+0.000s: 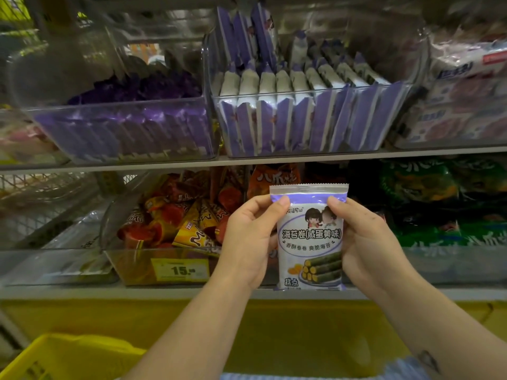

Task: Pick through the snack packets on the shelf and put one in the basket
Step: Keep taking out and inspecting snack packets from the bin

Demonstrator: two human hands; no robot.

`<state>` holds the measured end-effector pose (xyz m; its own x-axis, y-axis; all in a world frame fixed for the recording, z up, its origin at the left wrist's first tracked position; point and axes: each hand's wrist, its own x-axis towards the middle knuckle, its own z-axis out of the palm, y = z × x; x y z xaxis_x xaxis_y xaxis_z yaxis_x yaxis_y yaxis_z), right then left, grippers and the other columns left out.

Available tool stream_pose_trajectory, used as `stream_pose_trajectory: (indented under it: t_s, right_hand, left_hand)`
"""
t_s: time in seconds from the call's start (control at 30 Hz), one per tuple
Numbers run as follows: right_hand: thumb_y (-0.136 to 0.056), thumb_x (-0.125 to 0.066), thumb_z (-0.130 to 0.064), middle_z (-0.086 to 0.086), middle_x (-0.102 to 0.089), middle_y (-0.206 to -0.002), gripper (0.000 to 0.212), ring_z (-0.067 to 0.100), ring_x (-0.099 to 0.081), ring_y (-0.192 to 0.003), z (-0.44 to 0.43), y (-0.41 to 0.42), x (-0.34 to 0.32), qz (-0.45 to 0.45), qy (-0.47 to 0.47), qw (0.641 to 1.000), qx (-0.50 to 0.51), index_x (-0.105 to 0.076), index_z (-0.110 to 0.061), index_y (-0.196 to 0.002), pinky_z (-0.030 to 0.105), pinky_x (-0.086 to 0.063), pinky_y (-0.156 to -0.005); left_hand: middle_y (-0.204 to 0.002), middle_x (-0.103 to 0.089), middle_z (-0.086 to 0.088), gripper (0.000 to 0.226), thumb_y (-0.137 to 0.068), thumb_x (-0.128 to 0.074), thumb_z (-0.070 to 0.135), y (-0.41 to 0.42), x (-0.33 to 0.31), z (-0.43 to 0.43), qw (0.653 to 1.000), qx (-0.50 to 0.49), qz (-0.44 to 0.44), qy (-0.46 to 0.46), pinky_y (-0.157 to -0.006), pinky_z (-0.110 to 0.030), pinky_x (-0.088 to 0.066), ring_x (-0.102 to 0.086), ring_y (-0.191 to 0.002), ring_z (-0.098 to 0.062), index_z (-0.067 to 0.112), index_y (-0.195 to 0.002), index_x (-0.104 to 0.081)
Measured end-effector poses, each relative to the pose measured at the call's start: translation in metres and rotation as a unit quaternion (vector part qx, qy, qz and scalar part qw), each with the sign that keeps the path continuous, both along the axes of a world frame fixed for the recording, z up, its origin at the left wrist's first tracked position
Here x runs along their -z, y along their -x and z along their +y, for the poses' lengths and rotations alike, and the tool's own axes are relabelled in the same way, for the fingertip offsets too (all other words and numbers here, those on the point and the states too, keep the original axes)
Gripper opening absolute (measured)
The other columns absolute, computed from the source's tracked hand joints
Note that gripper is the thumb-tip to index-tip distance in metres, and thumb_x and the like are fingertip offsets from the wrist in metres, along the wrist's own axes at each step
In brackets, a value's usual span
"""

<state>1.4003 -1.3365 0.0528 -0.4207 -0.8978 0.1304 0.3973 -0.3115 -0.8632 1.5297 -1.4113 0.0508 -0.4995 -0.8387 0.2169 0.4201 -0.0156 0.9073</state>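
- Yellow plastic basket (63, 355) sits low at the far left.
- Left hand (248, 237), the nearer one to the basket, pinches the left edge of a white-and-purple foil snack packet (310, 242).
- Packet stands upright, long axis vertical, up and right of the basket; seaweed rolls are printed on it.
- Right hand (367, 242) grips its right edge.

the middle clear bin (301, 92) is standing packed tight with purple packets (274, 124), leaving only its open top, while the left clear bin (118, 106) is showing room above its heap. the left hand (247, 239) and right hand (367, 242), gripping the held packet (311, 242), are blocking the lower shelf (82, 293) front; open air is lying below toward the yellow basket (49, 357).
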Motion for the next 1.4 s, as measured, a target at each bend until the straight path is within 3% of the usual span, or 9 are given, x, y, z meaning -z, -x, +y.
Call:
stream_pose_trajectory:
  t_s: [0.17,0.3,0.53,0.7,0.8,0.93,1.03,1.1,1.4]
  right_hand:
    - [-0.076,-0.065,-0.019,0.025,-0.072,-0.100,0.033,0.036,-0.072,-0.088,-0.001,-0.002,0.000,-0.001,0.014,1.000,-0.011,-0.069,-0.001,-0.102,0.043,-0.060,-0.068]
    - [-0.078,-0.062,-0.027,0.026,-0.072,-0.101,0.038,0.037,-0.072,-0.092,-0.003,-0.002,0.000,-0.001,0.015,1.000,-0.017,-0.071,0.002,-0.101,0.041,-0.060,-0.068]
    - [-0.080,-0.059,-0.038,0.018,-0.075,-0.098,0.036,0.029,-0.073,-0.090,-0.003,0.001,0.001,0.002,-0.016,1.000,-0.010,-0.078,-0.008,-0.085,0.033,-0.060,-0.063]
    - [-0.083,-0.054,-0.049,0.007,-0.075,-0.105,0.037,0.021,-0.072,-0.097,0.001,0.011,0.002,0.152,-0.059,0.984,-0.075,-0.077,-0.023,-0.097,0.029,-0.059,-0.070]
    - [-0.088,-0.061,-0.042,0.013,-0.072,-0.110,0.035,0.027,-0.069,-0.104,0.007,0.019,0.000,0.218,-0.105,0.952,-0.190,-0.075,-0.013,-0.103,0.035,-0.058,-0.083]
    - [-0.088,-0.057,-0.039,0.015,-0.074,-0.100,0.035,0.025,-0.072,-0.092,0.011,0.023,-0.002,0.183,-0.131,0.949,-0.222,-0.077,-0.011,-0.094,0.033,-0.059,-0.077]
    - [-0.086,-0.052,-0.043,0.018,-0.071,-0.112,0.046,0.030,-0.068,-0.106,0.011,0.026,-0.001,0.128,-0.151,0.957,-0.214,-0.072,-0.010,-0.110,0.044,-0.054,-0.094]
    - [-0.087,-0.049,-0.042,0.020,-0.068,-0.119,0.050,0.033,-0.065,-0.111,0.012,0.027,-0.002,0.088,-0.150,0.959,-0.223,-0.064,-0.008,-0.120,0.045,-0.055,-0.093]
    - [-0.092,-0.043,-0.037,0.021,-0.063,-0.126,0.050,0.035,-0.063,-0.115,0.015,0.023,-0.004,0.007,-0.142,0.951,-0.273,-0.052,-0.007,-0.131,0.044,-0.054,-0.092]
  left_hand:
    - [-0.076,-0.074,-0.005,0.013,-0.078,-0.067,0.024,-0.004,-0.003,-0.002,1.000,0.012,-0.002,-0.025,-0.060,-0.032,-0.049,-0.069,-0.063,-0.013,0.020,-0.066,-0.072]
    - [-0.074,-0.073,-0.004,0.019,-0.073,-0.065,0.034,-0.008,-0.004,-0.004,1.000,0.016,-0.010,-0.023,-0.061,-0.032,-0.039,-0.065,-0.060,-0.012,0.014,-0.076,-0.064]
    - [-0.078,-0.074,-0.003,0.022,-0.091,-0.058,0.030,-0.008,-0.002,-0.003,0.999,0.021,-0.014,-0.039,-0.059,-0.027,-0.053,-0.068,-0.065,-0.011,0.020,-0.076,-0.070]
    - [-0.076,-0.074,-0.005,0.019,-0.095,-0.056,0.024,-0.011,-0.004,-0.008,0.998,-0.019,0.014,-0.052,-0.055,-0.027,-0.058,-0.069,-0.063,-0.012,0.017,-0.082,-0.068]
    - [-0.077,-0.074,-0.007,0.016,-0.094,-0.057,0.025,-0.016,-0.006,-0.014,0.996,-0.031,0.026,-0.074,-0.056,-0.031,-0.059,-0.070,-0.065,-0.014,0.012,-0.089,-0.065]
    - [-0.098,-0.075,-0.010,0.040,-0.083,-0.061,0.042,-0.022,-0.008,-0.018,0.994,0.050,-0.033,-0.095,-0.075,-0.042,-0.060,-0.072,-0.085,-0.022,0.011,-0.108,-0.067]
    - [-0.120,-0.070,-0.011,0.047,-0.083,-0.061,0.038,-0.032,-0.009,-0.020,0.974,0.186,-0.119,-0.057,-0.074,-0.040,-0.060,-0.069,-0.100,-0.026,0.019,-0.126,-0.061]
    - [-0.123,-0.068,-0.013,0.046,-0.086,-0.063,0.027,-0.037,-0.008,-0.021,0.955,0.252,-0.145,-0.061,-0.073,-0.041,-0.060,-0.069,-0.102,-0.027,0.023,-0.131,-0.055]
    - [-0.131,-0.063,-0.013,0.047,-0.091,-0.060,0.023,-0.039,-0.003,-0.023,0.930,0.329,-0.132,-0.100,-0.068,-0.039,-0.061,-0.068,-0.105,-0.026,0.033,-0.136,-0.051]
